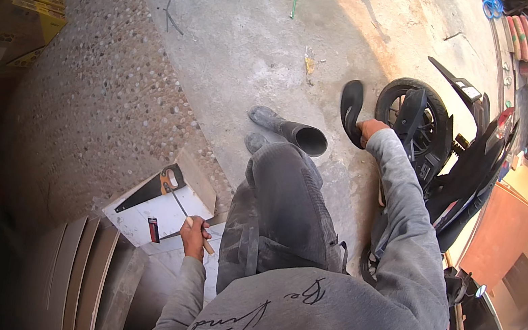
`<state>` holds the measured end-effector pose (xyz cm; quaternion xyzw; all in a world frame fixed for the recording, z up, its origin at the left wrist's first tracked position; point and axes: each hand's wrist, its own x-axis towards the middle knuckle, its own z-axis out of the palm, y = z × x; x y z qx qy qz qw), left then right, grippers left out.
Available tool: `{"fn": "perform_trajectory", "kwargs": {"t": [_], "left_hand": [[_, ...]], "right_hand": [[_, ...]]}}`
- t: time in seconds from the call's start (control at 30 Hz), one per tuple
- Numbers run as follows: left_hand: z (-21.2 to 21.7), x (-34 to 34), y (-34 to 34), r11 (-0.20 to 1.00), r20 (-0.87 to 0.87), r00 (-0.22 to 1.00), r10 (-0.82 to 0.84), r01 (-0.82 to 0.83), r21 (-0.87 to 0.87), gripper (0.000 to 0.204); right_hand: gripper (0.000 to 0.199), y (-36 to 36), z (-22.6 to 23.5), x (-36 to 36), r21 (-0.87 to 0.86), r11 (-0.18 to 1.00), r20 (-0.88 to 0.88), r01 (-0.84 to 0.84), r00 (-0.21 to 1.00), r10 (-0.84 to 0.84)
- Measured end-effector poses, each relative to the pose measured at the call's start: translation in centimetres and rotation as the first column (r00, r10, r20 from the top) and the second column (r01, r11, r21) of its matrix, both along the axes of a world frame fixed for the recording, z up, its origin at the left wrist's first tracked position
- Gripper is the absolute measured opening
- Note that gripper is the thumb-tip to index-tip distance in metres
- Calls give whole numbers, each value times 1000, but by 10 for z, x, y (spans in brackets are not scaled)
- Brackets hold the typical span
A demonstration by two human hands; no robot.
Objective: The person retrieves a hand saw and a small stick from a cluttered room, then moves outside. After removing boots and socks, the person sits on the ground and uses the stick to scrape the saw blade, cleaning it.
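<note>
Seven o'clock, the left hand (194,236) grips a slim wooden-handled metal tool (181,205), tip by the handsaw (145,193) toward eight; at two, the right hand (373,131) clasps a black curved piece (352,104), kind unclear: best grip firmly, tool tip well clear

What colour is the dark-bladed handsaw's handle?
Orange and black; the handsaw handle shows best in the head view.
</note>
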<state>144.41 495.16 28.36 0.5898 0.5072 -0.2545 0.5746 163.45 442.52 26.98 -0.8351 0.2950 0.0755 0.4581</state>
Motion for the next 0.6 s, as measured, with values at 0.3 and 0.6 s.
{"fn": "perform_trajectory", "kwargs": {"t": [0.3,0.6], "left_hand": [[4,-14,21,956,-158,957,-242,263,130,12],[-3,3,4,914,-214,912,-350,383,136,13]], "right_hand": [[46,52,-90,-132,230,837,-392,497,834,-388],[28,89,-130,-158,192,793,-389,579,786,-480]]}}
